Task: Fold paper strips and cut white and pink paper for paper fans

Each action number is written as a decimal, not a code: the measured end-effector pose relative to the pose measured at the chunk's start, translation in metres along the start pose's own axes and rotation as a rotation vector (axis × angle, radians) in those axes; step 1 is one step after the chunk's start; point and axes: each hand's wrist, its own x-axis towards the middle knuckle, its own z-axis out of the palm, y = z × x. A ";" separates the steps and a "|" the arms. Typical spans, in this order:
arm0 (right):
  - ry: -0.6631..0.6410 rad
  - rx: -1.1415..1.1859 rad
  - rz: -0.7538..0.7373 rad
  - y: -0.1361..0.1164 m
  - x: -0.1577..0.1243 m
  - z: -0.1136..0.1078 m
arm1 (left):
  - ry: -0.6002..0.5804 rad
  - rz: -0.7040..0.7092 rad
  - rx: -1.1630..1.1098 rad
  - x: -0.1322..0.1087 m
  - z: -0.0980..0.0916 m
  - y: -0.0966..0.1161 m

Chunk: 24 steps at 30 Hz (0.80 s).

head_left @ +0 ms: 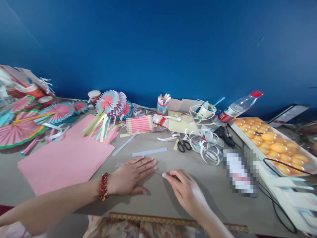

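My left hand point(133, 175) lies flat, palm down with fingers stretched out, partly covering a pale lilac paper strip point(119, 164). My right hand point(184, 190) is closed in a pinch just right of the left fingertips. A small white bit shows at its fingertips, and a thin line runs from there toward the left hand; I cannot make out what it is. Beyond the hands lie a second lilac strip point(150, 152) and a slanted third strip point(125, 143). Pink paper sheets point(71, 158) spread to the left of the left hand.
Folded paper fans point(59, 113) crowd the left. Black scissors point(184, 145), curled white strips point(210, 153) and a glue gun point(224, 136) sit centre-right. A tilted plastic bottle point(237, 107), a tray of orange-yellow domes point(277, 147) and black cables point(274, 198) are at the right.
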 end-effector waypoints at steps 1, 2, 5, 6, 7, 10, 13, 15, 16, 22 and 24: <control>0.006 -0.003 -0.003 0.000 0.000 0.000 | 0.000 0.000 -0.001 0.000 0.000 0.000; 0.012 -0.003 -0.008 -0.001 0.000 0.001 | 0.004 -0.001 -0.003 0.000 0.001 0.000; 0.017 0.011 -0.009 -0.001 -0.003 0.001 | 0.016 -0.001 -0.012 0.000 0.001 0.000; 0.015 0.016 -0.007 -0.001 -0.004 0.002 | 0.016 0.002 -0.014 0.000 0.001 0.000; 0.012 0.020 -0.002 -0.002 -0.005 0.003 | 0.016 0.004 -0.014 0.000 0.001 0.000; 0.020 0.022 0.010 -0.006 -0.005 0.008 | 0.016 0.002 -0.011 0.000 0.001 -0.001; 0.034 0.014 0.017 -0.012 -0.002 0.013 | 0.000 -0.001 -0.010 0.000 0.000 0.000; 0.036 0.004 0.018 -0.016 0.001 0.016 | -0.007 -0.003 -0.013 0.000 -0.001 0.000; 0.040 -0.002 0.015 -0.018 0.002 0.017 | -0.005 -0.005 -0.015 0.000 -0.001 0.001; 0.053 -0.022 0.012 -0.025 0.005 0.023 | 0.002 -0.014 -0.043 0.001 0.001 0.000; 0.038 -0.023 0.020 -0.026 0.006 0.023 | 0.003 -0.006 -0.061 0.000 -0.003 -0.001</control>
